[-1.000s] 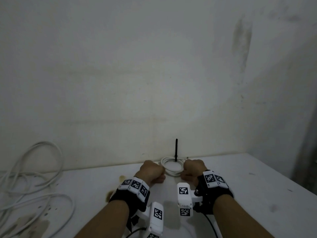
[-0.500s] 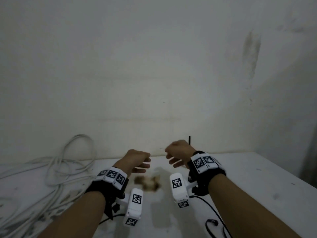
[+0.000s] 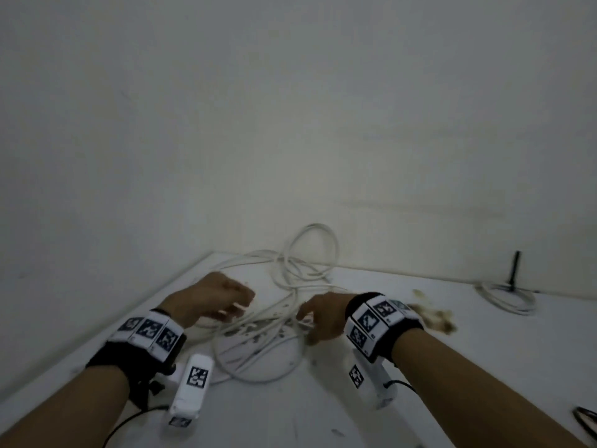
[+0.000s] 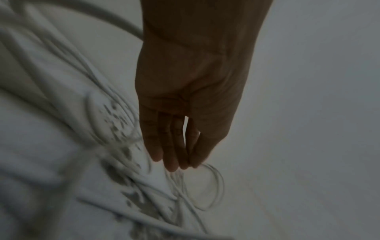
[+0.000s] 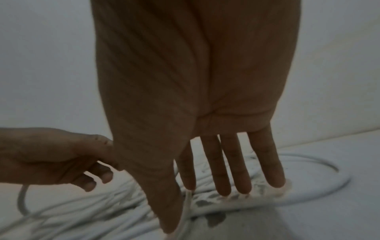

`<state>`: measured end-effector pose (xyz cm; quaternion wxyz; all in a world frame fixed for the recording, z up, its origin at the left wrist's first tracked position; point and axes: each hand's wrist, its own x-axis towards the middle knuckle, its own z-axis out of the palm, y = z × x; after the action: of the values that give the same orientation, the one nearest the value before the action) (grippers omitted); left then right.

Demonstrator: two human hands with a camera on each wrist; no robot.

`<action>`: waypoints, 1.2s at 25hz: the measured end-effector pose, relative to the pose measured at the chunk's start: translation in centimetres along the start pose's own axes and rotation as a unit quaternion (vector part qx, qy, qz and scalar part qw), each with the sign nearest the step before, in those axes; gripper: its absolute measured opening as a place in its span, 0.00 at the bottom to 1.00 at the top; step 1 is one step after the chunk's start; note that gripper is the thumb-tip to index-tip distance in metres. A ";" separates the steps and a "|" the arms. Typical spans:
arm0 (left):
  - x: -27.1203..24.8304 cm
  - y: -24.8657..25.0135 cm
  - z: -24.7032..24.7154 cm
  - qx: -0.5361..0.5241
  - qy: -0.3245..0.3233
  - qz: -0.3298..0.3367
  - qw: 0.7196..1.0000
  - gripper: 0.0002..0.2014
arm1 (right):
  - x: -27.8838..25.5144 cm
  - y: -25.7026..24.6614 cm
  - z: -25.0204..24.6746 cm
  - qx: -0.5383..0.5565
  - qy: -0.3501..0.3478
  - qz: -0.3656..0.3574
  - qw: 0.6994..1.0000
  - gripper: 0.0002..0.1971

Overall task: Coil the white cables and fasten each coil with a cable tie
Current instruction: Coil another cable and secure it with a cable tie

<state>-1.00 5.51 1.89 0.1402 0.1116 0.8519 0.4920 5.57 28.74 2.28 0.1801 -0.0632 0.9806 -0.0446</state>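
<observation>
A loose tangle of white cables (image 3: 290, 279) lies in the table's back left corner, with one loop leaning on the wall. My left hand (image 3: 240, 307) hovers over its left side, fingers relaxed and holding nothing (image 4: 176, 162). My right hand (image 3: 305, 318) reaches over its right side with straight fingers (image 5: 226, 178), and one strand (image 5: 188, 201) runs between thumb and forefinger; no grip shows. Far right, a coiled white cable (image 3: 504, 297) lies flat with a black cable tie (image 3: 514, 266) sticking up from it.
The white table (image 3: 452, 383) meets the wall at the back and ends in an edge at the left. A brown stain (image 3: 436, 318) marks it between my right wrist and the tied coil. A black wire (image 3: 586, 421) shows at the lower right.
Both hands have left the tied coil, which now lies far right, and moved left to the loose tangle. Their fists have opened. The view has swung left.
</observation>
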 end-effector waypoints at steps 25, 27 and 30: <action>-1.5 0.2 -3.1 0.019 -0.073 0.114 0.991 0.20 | -3.3 0.9 -13.4 0.325 0.391 -0.047 0.860 0.09; -1.3 1.4 -2.1 0.041 -0.124 0.104 0.986 0.16 | -5.0 3.0 -14.4 0.374 0.432 -0.005 0.821 0.09; -0.3 3.8 0.0 0.172 -0.158 0.128 0.964 0.13 | -5.3 5.4 -14.0 0.487 0.531 0.080 0.689 0.14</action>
<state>-0.54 7.24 5.26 0.1878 0.3185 0.8693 0.3280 4.85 35.70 16.52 -0.3622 0.1463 0.7545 -0.5274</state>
